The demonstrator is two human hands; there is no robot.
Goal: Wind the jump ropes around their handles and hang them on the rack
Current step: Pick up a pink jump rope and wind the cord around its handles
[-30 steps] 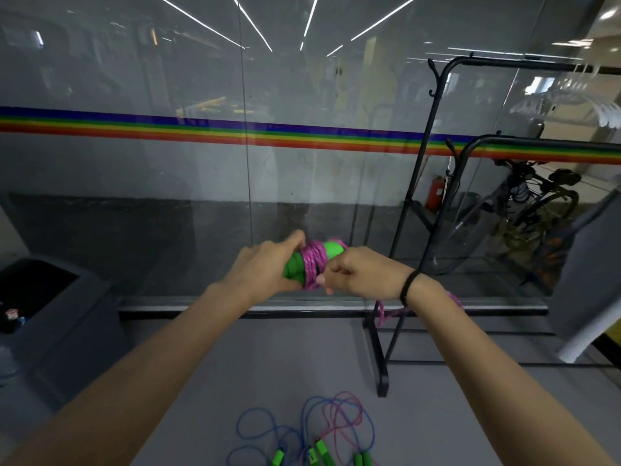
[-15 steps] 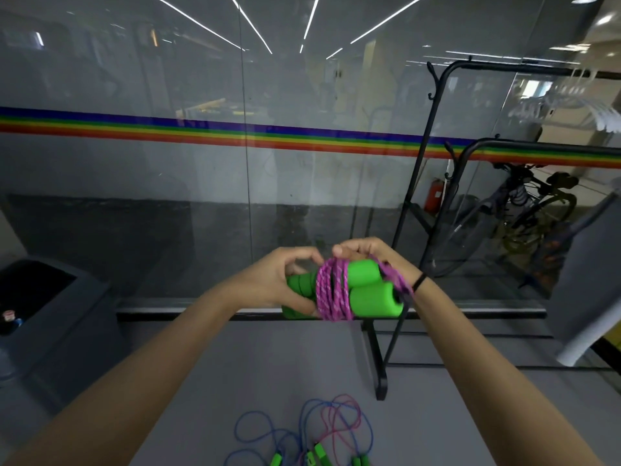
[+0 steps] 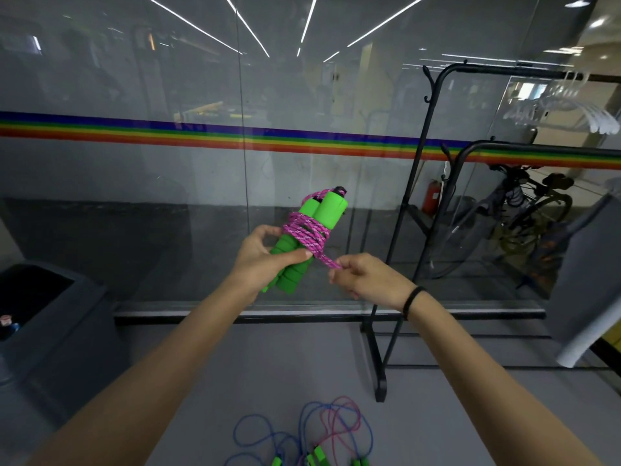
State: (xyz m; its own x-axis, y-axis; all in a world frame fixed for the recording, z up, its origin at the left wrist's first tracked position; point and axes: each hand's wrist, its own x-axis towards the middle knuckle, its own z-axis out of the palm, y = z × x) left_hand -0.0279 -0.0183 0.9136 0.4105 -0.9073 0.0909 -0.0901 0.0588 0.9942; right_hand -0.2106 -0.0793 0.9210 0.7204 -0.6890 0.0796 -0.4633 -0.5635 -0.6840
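Two green foam handles [image 3: 324,213], side by side and tilted up to the right in the left hand [image 3: 258,260], are bound by coils of magenta rope [image 3: 304,232], its tail pinched by the right hand [image 3: 364,277]. Blue and pink ropes [image 3: 332,427] lie tangled on the floor near the black rack [image 3: 375,364]

**Bright green, flecked magenta and a rainbow band**

The foam handles [image 3: 324,213] are bright green, with a black cap at the top end. The wound rope [image 3: 305,232] is magenta, flecked with white in a braided pattern. On the grey floor [image 3: 268,364], the loose ropes [image 3: 331,420] are blue and pink, and their floor handles [image 3: 317,456] are green. The rack [image 3: 378,375] and wristband [image 3: 412,297] are black. A rainbow stripe [image 3: 201,136], blue at the top and red at the bottom, crosses the glass. The fire extinguisher [image 3: 431,198] is red, the hangers [image 3: 568,109] are white and the bin [image 3: 77,331] is dark grey.
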